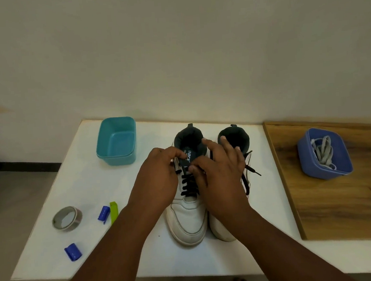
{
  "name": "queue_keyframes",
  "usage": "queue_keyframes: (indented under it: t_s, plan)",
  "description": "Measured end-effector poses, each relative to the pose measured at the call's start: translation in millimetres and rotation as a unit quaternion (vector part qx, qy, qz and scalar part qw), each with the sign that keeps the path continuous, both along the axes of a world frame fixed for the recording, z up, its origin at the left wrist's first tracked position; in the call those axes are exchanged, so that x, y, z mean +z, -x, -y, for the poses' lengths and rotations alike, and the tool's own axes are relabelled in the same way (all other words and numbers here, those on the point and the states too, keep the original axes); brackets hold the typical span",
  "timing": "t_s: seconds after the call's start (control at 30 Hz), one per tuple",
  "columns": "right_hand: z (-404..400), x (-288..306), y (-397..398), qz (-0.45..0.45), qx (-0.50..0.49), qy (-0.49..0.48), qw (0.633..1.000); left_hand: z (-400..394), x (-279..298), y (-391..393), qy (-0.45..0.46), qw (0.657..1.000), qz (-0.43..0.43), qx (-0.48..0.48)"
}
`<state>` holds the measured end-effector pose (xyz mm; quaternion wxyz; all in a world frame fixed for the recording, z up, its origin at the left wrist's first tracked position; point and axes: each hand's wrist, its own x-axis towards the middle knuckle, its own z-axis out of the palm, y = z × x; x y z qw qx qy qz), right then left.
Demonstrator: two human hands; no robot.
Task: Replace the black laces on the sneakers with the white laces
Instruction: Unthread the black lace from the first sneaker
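Two white sneakers stand side by side on the white table, toes toward me. The left sneaker [187, 215] has black laces [189, 185] criss-crossed up its front. My left hand [158, 178] pinches the lace at the top left eyelets beside the dark tongue. My right hand [220, 171] lies over the gap between the shoes, thumb and forefinger pinching the lace at the top right eyelets, other fingers spread. The right sneaker [221, 228] is mostly hidden under that hand; its black lace end [252, 170] trails loose. White laces [323, 155] lie in a blue tub [325, 171].
An empty teal tub [116, 141] stands at the table's back left. A roll of tape [67, 218], two blue clips [103, 213] [73, 252] and a green clip [113, 211] lie at the front left. The blue tub sits on a wooden board [340, 205] at right.
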<state>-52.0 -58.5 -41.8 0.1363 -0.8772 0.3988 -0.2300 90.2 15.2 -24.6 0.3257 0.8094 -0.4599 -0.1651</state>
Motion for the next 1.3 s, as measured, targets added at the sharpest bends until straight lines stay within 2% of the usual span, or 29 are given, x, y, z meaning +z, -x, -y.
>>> queue_keyframes:
  t_s: [0.1,0.33,0.5,0.63,0.77,0.83,1.03,1.2,1.3]
  plan:
    - [4.1,-1.1,4.0,0.011,0.008,-0.005,1.000,0.1,-0.4,0.0,0.005,1.000,-0.001,0.000]
    - [0.4,-9.4,-2.5,-0.066,0.041,-0.017,0.997,-0.6,2.4,2.1,0.006,1.000,-0.022,0.006]
    - [3.2,-1.4,-2.5,-0.022,0.026,-0.011,0.999,-0.6,1.1,-1.7,0.007,1.000,-0.022,0.002]
    - [7.6,15.4,12.8,-0.003,-0.041,0.062,0.997,1.9,0.7,-0.5,0.002,1.000,-0.011,0.008]
    - [17.7,20.1,30.2,0.040,-0.151,0.029,0.987,2.0,1.9,1.6,0.004,1.000,-0.014,-0.002]
    - [17.1,19.8,28.3,0.041,-0.168,0.018,0.985,0.9,2.4,1.1,0.008,1.000,-0.021,-0.003]
    - [1.9,1.3,6.0,-0.045,0.026,0.012,0.999,-1.1,2.9,2.2,0.010,1.000,-0.024,0.002]
    - [7.0,7.7,8.3,0.027,-0.028,0.024,0.999,0.7,3.1,0.1,0.008,1.000,-0.026,0.001]
    - [14.5,14.6,15.8,0.132,-0.147,0.005,0.980,0.8,3.4,0.4,0.009,1.000,-0.027,0.000]
